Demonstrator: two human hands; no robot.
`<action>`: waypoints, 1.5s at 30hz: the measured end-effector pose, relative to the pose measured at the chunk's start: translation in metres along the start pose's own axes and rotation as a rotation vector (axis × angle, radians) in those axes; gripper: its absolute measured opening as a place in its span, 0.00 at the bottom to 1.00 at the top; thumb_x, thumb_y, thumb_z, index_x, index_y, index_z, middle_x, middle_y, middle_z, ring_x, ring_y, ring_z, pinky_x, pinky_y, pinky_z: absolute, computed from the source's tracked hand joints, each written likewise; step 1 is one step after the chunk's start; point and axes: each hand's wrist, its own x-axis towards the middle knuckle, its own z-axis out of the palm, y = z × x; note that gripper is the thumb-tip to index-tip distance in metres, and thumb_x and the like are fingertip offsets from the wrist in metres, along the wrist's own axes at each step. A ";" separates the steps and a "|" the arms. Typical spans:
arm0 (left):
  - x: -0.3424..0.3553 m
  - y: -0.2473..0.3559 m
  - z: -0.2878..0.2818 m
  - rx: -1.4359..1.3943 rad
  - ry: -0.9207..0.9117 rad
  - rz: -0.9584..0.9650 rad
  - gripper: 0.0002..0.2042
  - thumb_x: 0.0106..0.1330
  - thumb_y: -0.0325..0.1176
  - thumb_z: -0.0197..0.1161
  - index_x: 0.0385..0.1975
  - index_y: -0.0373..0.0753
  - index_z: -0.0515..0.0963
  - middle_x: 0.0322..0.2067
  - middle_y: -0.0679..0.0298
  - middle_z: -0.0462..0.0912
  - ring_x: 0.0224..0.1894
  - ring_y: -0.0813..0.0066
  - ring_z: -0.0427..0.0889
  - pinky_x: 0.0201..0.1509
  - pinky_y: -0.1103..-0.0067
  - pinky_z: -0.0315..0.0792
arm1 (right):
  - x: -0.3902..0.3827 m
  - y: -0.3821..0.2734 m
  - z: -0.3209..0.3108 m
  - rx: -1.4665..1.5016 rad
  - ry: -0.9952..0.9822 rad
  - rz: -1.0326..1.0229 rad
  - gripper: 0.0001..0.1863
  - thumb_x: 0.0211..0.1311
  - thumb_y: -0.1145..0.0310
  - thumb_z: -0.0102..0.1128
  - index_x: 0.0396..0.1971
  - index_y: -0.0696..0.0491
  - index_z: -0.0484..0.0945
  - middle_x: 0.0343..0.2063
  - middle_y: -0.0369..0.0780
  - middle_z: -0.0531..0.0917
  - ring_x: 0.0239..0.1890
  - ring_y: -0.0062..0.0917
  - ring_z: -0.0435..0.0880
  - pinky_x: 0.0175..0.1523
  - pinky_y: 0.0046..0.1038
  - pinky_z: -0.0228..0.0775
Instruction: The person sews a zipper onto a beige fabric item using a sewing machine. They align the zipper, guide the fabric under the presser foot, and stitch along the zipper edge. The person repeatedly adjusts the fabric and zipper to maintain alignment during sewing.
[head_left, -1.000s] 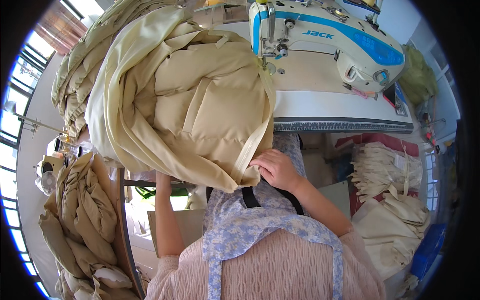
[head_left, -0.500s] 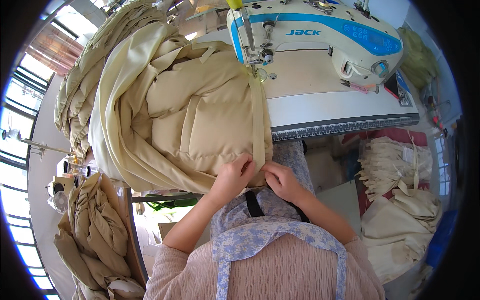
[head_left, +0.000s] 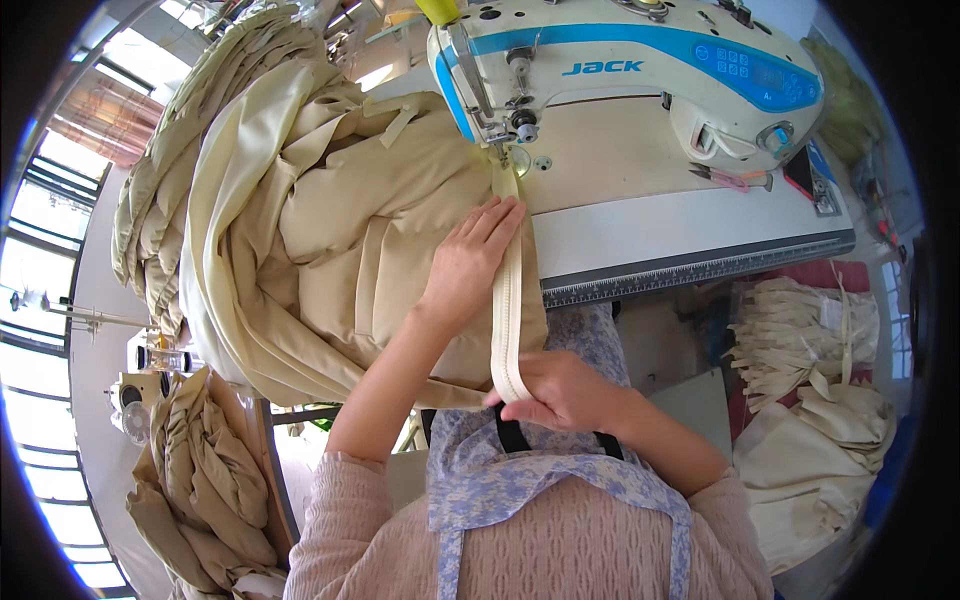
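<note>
A beige quilted padded garment (head_left: 340, 270) lies over the table's left part, with folds of paler fabric along its left side. A cream zipper tape (head_left: 507, 320) runs down its right edge from under the presser foot of the white and blue sewing machine (head_left: 620, 60). My left hand (head_left: 468, 262) lies flat on the garment and upper tape, fingers stretched out toward the needle. Low down at the garment's edge, my right hand (head_left: 560, 388) grips the tape, which curves over its fingers above my flowered apron.
Bunched beige garments pile behind (head_left: 175, 200) and hang at lower left (head_left: 200, 480). Cream strips (head_left: 790, 330) and pale fabric (head_left: 810, 470) lie at right below the table's ruler edge (head_left: 700, 270). Pink-handled snips (head_left: 730, 178) rest beside the machine; windows line the far left.
My left hand came up from below the garment to the lower tape, then moved up toward the needle. The tape now shows its zipper teeth, and my right hand has moved slightly down with it.
</note>
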 end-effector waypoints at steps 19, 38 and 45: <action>0.024 -0.011 -0.005 -0.316 0.134 -0.420 0.10 0.70 0.23 0.64 0.48 0.34 0.83 0.44 0.55 0.89 0.43 0.60 0.89 0.48 0.74 0.80 | 0.021 0.095 -0.041 -0.753 0.258 -0.279 0.13 0.50 0.71 0.65 0.39 0.54 0.85 0.47 0.36 0.84 0.56 0.29 0.82 0.67 0.38 0.73; 0.020 -0.031 0.017 -0.072 0.010 0.148 0.10 0.61 0.36 0.73 0.37 0.40 0.84 0.40 0.66 0.90 0.49 0.65 0.88 0.64 0.60 0.76 | 0.021 0.090 -0.052 -0.503 0.174 -0.313 0.07 0.42 0.71 0.70 0.25 0.50 0.81 0.31 0.31 0.79 0.36 0.24 0.79 0.46 0.27 0.76; 0.016 -0.036 0.022 -0.037 0.004 0.157 0.09 0.61 0.38 0.73 0.36 0.42 0.83 0.40 0.68 0.90 0.47 0.68 0.89 0.64 0.61 0.76 | 0.024 0.086 -0.053 -0.503 0.181 -0.281 0.08 0.41 0.70 0.70 0.25 0.49 0.82 0.33 0.31 0.82 0.37 0.24 0.81 0.46 0.27 0.76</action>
